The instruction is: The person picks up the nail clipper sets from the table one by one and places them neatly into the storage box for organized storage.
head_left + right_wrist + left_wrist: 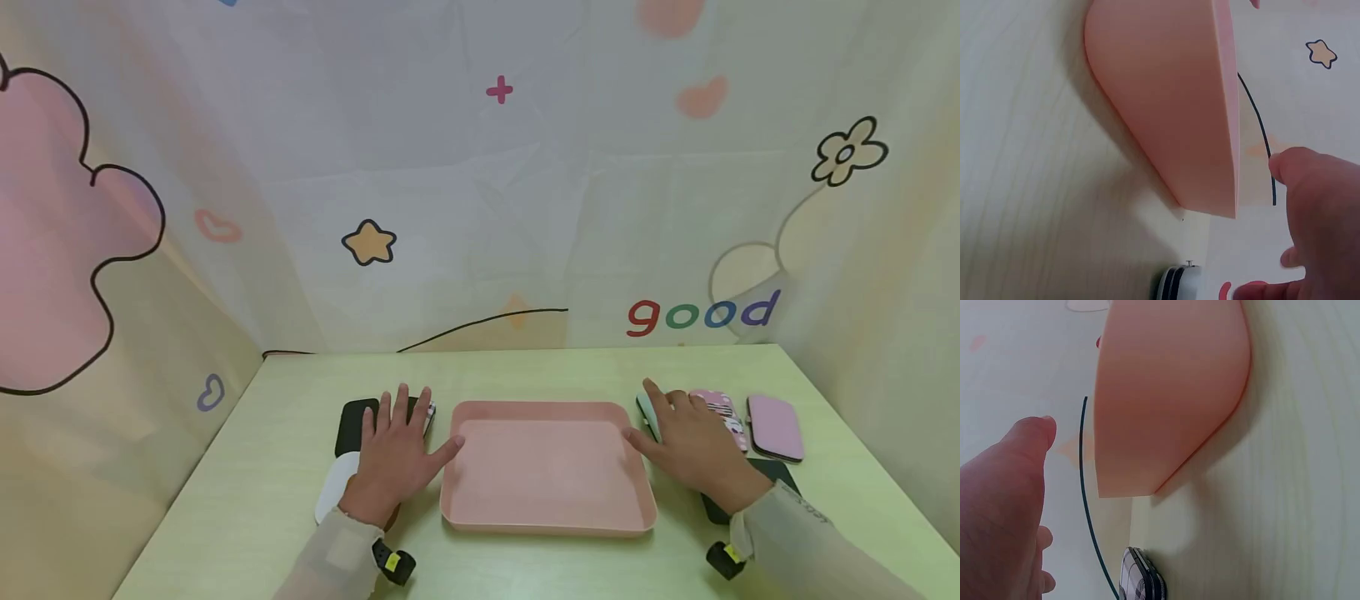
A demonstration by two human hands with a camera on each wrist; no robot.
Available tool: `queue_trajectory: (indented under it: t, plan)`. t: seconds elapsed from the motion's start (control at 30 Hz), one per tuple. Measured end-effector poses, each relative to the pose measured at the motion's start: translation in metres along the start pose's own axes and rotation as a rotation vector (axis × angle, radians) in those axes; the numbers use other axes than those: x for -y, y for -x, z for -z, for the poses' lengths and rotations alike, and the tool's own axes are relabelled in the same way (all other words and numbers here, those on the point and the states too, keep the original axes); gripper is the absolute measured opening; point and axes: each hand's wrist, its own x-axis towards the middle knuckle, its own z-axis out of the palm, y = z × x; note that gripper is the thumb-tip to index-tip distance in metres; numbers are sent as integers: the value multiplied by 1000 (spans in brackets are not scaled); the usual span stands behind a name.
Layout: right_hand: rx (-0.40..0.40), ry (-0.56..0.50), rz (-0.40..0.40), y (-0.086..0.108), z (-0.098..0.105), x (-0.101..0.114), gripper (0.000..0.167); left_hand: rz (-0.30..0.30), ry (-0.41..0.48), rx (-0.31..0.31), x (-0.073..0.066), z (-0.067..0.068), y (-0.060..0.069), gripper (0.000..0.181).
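A pink rectangular tray lies on the table between both hands. My left hand hovers by its left side with fingers spread, holding nothing; the thumb points toward the rim. Partly covered beneath that hand are a black flat case, a white rounded item and a patterned case. On the other side my right hand is held spread near the tray's right rim, also holding nothing. Around it lie a pale green case, a pink patterned case and a dark flat item, each partly hidden.
A plain pink zipped case lies at the far right of the pale wooden table. Printed cloth hangs behind the table and at both sides. Each wrist wears a small black camera.
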Motion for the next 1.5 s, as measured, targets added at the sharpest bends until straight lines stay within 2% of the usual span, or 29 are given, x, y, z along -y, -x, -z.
queue_trajectory:
  t: [0.4,0.5,0.8,0.93,1.03,1.27,1.5]
  plan:
    - [88,-72,-53,7,-4,8,93,-17,-7,-26,2,-5,3,95]
    - [141,-99,-72,10,-2,12,94,-12,2,-34,1,-4,6,94]
    - [371,-179,-166,19,0,32,105,-11,-12,-51,3,-2,12,94]
    - [416,-184,-179,27,-2,46,109,-14,-11,-46,5,0,15,94]
    - [384,-172,-143,34,-6,52,106,-16,-9,-44,7,0,17,94]
    - [286,-134,-118,40,-15,53,83,-20,2,-27,14,0,23,95]
    - [251,-66,-97,41,-19,53,82,-14,6,-22,21,2,29,95]
